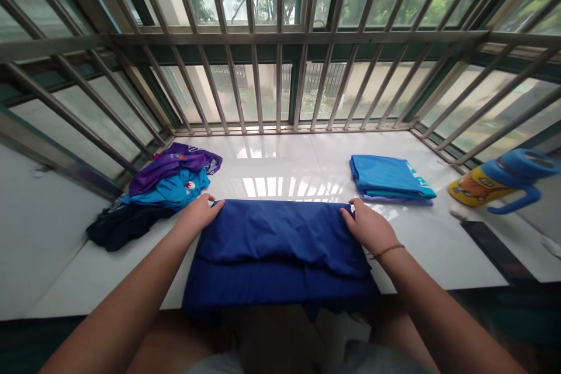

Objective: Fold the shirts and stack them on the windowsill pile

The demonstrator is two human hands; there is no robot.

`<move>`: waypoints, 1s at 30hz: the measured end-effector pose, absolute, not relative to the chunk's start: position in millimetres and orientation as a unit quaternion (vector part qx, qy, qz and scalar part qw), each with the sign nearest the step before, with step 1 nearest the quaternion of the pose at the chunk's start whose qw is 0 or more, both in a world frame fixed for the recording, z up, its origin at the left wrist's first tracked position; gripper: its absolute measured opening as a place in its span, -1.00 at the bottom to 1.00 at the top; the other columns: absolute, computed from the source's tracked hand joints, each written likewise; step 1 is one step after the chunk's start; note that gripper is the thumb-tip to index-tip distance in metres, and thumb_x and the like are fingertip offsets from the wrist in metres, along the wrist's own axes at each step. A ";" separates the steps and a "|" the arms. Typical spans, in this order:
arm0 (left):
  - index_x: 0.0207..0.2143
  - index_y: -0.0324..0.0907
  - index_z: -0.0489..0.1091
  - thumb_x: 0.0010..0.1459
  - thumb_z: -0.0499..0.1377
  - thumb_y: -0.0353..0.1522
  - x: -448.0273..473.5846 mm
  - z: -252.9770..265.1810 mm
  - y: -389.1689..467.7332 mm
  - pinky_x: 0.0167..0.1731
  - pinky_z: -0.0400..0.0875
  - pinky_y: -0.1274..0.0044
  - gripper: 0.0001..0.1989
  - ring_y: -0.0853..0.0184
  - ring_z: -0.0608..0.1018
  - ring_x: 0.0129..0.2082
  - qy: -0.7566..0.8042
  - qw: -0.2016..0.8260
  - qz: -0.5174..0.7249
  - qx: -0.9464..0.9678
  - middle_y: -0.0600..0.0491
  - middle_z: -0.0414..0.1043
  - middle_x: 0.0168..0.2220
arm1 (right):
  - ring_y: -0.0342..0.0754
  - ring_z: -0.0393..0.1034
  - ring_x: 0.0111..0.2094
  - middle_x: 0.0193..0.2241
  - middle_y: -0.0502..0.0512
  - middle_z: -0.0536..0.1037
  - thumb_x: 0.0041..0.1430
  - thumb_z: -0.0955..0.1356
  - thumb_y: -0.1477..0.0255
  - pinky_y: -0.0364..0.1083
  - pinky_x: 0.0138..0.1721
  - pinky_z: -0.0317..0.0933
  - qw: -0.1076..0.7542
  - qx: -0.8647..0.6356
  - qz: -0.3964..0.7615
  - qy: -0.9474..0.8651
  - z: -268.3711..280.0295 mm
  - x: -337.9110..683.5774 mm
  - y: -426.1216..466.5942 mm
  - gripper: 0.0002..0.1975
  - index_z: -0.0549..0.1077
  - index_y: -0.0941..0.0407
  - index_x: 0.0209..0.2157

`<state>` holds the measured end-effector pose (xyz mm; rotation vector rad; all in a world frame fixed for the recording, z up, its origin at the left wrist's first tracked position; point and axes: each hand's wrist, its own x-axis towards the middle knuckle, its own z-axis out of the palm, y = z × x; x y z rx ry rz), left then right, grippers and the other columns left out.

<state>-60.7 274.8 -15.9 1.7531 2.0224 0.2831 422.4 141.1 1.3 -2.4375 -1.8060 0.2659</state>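
A dark blue cloth garment (280,251) lies spread in front of me on the white sill, its near edge hanging over the front. My left hand (200,213) pinches its far left corner between thumb and fingers. At the far right corner, my right hand (370,225) grips the fabric the same way. The far edge runs nearly straight between both hands, and a loose fold crosses the middle. What kind of garment it is I cannot tell.
A crumpled pile of purple, blue and black clothes (170,181) lies left. On the right sits a folded blue stack (385,176), then a yellow-and-blue bottle (491,181) and a dark flat object (497,251). Metal window bars (280,87) rise behind the white sill (280,163).
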 end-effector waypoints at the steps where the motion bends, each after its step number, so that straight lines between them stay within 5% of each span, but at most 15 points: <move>1: -0.09 -0.12 0.48 0.19 0.28 -0.04 -57.9 -19.5 279.5 -0.27 0.44 0.40 -0.60 0.00 0.70 -0.21 0.735 0.207 0.103 0.637 -0.08 0.64 -0.30 | 0.25 0.66 -0.09 -0.09 0.37 0.70 0.53 0.26 0.16 0.02 -0.20 0.35 0.044 -0.805 0.092 -0.585 -2.7 419.7 145.9 -0.56 0.41 0.16 0.21; 8: -0.02 -0.12 0.44 0.25 0.18 -0.17 -68.3 -28.9 291.3 -0.30 0.40 0.47 -0.68 0.19 0.66 -0.29 0.739 0.204 0.196 0.611 0.02 0.63 -0.25 | 0.19 0.61 0.05 0.05 0.36 0.65 0.48 0.24 0.41 0.02 0.03 0.39 0.155 -0.789 0.107 -0.584 -34.9 430.2 155.4 -0.68 0.43 0.15 0.17; 17: 0.13 -0.10 0.33 0.07 0.28 0.21 -98.2 -40.1 233.8 -0.42 0.46 0.42 -0.23 0.11 0.68 -0.38 0.724 0.323 0.206 0.574 0.11 0.55 -0.42 | 0.16 0.62 -0.31 -0.28 0.18 0.65 0.50 0.25 0.11 -0.01 -0.34 0.32 0.145 -0.799 0.127 -0.570 -30.7 427.9 99.4 -0.42 0.29 0.21 0.34; 24: 0.03 -0.09 0.40 -0.01 0.26 0.19 -99.1 -25.0 185.1 -0.42 0.37 0.45 -0.29 0.17 0.61 -0.46 0.693 0.301 0.159 0.635 0.16 0.48 -0.48 | 0.23 0.66 -0.08 0.02 0.41 0.66 0.52 0.22 0.26 0.03 -0.14 0.43 0.148 -0.779 0.043 -0.608 -57.0 403.1 44.8 -0.56 0.40 0.23 0.24; 30: 0.08 -0.03 0.35 0.04 0.27 0.12 -97.9 -19.2 165.2 -0.46 0.43 0.45 -0.34 0.18 0.63 -0.50 0.704 0.374 0.159 0.582 0.18 0.49 -0.43 | 0.17 0.67 -0.19 -0.11 0.28 0.71 0.56 0.23 0.27 -0.04 -0.29 0.34 0.124 -0.800 0.038 -0.586 -53.4 409.1 47.5 -0.64 0.42 0.15 0.20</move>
